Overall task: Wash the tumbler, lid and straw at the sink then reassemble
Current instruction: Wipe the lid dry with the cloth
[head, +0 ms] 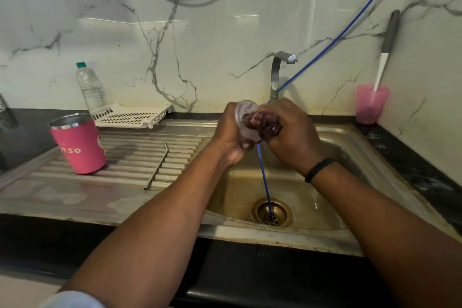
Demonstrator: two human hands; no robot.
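Left hand (231, 130) grips lid (246, 120) at frame centre; my right hand (287, 130) holds scrubber (262, 124) against it. Tumbler (78, 142) and straw (157, 165) wait lower left, unassembled.

lid (246, 120): partly hidden by fingers (246, 144) | tumbler (79, 144): lettering partly hidden (reads "TSO") | scrubber (262, 122): blurred
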